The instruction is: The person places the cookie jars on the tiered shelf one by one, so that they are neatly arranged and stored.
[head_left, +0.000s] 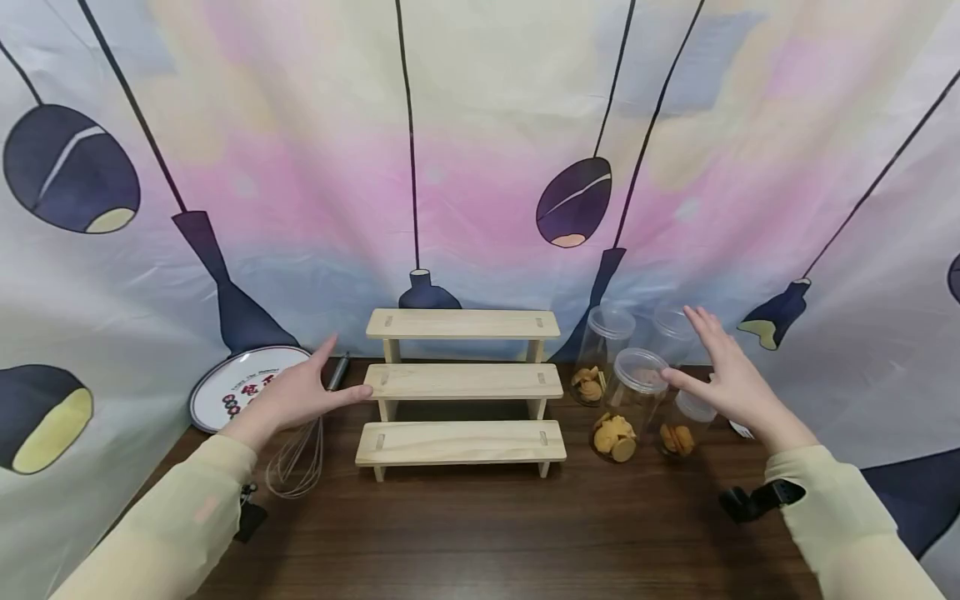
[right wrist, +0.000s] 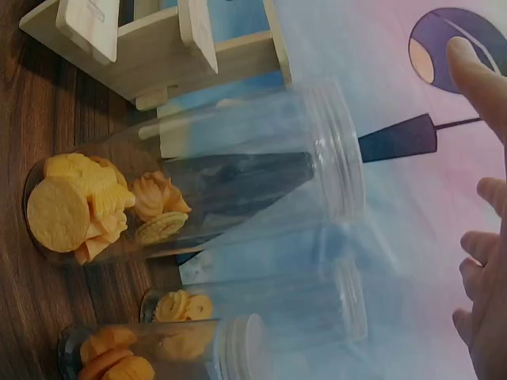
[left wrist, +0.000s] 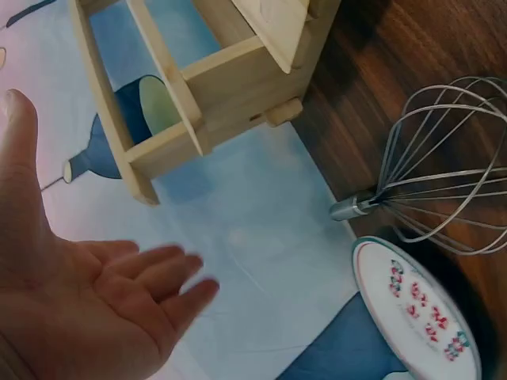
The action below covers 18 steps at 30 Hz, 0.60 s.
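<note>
1. While the right hand (head_left: 723, 375) hangs above a group of jars right of centre in the head frame, the tall jar (head_left: 633, 407) nearest its thumb stands upright on the table (head_left: 480, 533).
2. To grip this jar well, I would bring the thumb and fingers round opposite sides of its body, below the lid (right wrist: 337, 150); the smooth wall could slip, and the neighbours crowd it and could tip.
3. It looks clear, slim and cylindrical, with yellow-orange biscuits (right wrist: 83, 202) heaped at its base and much bare space above.
4. Both hands are well apart, fingers spread, clasping nothing; the right wrist view shows a gap between the right hand and the lid.
5. Just beside the tall jar stand a back-left jar (head_left: 604, 350), a back-right jar (head_left: 672, 335) and a short jar (head_left: 687, 419).
6. At the centre is a three-step wooden stand (head_left: 461, 382); the left hand (head_left: 300, 396) hovers left of it without contact.
7. Farther left lie a whisk (head_left: 300, 460) and a leaning white plate (head_left: 243, 385); a printed cloth (head_left: 300, 142) fills the upper frame.
</note>
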Each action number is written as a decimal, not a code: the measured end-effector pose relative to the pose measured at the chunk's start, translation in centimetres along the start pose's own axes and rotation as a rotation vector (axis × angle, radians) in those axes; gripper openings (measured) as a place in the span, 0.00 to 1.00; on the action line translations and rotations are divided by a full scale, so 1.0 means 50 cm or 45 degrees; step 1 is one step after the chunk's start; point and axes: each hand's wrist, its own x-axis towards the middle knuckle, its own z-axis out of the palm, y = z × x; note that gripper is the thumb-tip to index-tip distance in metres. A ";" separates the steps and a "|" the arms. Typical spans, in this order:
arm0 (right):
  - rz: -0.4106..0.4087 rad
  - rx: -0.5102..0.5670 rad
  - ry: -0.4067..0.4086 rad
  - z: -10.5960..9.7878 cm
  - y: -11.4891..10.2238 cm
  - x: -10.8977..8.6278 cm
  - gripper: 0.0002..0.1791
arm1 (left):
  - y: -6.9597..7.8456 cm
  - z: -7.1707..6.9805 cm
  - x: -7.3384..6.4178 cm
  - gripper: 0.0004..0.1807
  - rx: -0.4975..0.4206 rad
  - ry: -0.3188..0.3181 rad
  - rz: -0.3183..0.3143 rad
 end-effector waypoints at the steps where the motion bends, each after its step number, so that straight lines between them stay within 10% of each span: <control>1: 0.011 0.016 -0.005 -0.001 0.003 0.002 0.51 | -0.003 0.001 0.003 0.61 -0.002 -0.007 -0.007; 10: 0.106 0.107 -0.004 -0.006 0.045 0.018 0.50 | -0.027 0.032 0.022 0.54 -0.071 -0.086 0.007; 18: 0.064 0.460 0.061 -0.014 0.097 0.027 0.44 | -0.047 0.068 0.026 0.45 -0.153 -0.160 0.007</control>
